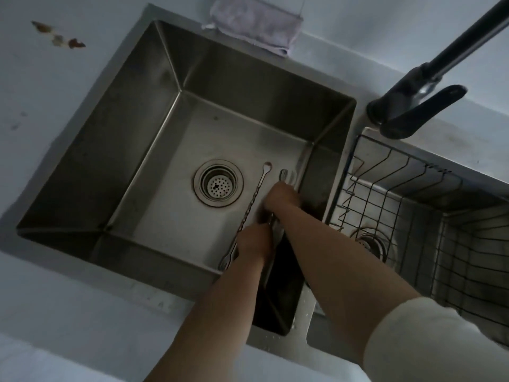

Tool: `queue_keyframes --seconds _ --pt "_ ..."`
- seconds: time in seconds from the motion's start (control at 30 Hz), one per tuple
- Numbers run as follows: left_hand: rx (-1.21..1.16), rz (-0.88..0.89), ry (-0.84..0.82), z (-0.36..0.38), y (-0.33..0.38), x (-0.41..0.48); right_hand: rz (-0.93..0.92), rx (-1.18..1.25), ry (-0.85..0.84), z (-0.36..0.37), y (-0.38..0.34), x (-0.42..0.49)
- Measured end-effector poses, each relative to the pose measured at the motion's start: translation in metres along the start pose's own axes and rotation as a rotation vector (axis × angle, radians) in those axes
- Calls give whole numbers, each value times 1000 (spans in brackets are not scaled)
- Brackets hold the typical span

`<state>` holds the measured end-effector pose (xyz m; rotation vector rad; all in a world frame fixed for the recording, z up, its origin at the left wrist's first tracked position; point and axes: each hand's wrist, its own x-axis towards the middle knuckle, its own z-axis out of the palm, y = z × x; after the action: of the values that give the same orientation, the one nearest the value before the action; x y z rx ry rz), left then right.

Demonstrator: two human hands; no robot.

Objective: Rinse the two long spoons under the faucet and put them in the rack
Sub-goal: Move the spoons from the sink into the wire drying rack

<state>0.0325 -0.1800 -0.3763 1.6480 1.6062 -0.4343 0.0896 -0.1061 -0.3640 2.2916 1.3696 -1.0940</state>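
Observation:
A long twisted-stem spoon (254, 193) lies on the floor of the steel sink (154, 125), its small bowl pointing away from me, right of the drain. My left hand (254, 241) rests over its near end; whether the fingers grip it is hidden. My right hand (281, 197) reaches down onto other cutlery (285, 175) by the sink's right wall, a second long handle (275, 230) showing under my wrist. The black faucet (418, 106) stands at the right, with no water seen. The wire rack (407, 194) sits in the small right basin.
A round drain strainer (218, 183) sits in the middle of the sink floor. A folded grey cloth (256, 26) lies on the counter behind the sink. Brown stains (59, 37) mark the counter at far left. The right basin has its own drain (369, 242) under the rack.

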Motion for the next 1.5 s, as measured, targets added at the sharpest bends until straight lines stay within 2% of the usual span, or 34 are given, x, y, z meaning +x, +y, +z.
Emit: queue_keyframes --seconds 0.2,0.5,0.67,0.9,1.1,1.37,1.5 --pt "-50 -21 -5 1 1 1 32 28 24 13 -3 2" --pt "-114 -26 2 -13 -2 -10 -21 39 37 2 -5 -10" --pt "-88 -21 102 -42 -9 -29 -107 40 40 -28 -12 -31" --pt "-65 65 260 -107 -14 -66 -285 128 156 -85 -23 -78" --pt "147 264 401 -147 15 -96 -397 159 261 -138 19 -120" --pt "407 597 336 -151 99 -126 -399 238 430 -161 137 -168" --pt "527 733 300 -128 137 -128 -329 64 429 -146 195 -178"
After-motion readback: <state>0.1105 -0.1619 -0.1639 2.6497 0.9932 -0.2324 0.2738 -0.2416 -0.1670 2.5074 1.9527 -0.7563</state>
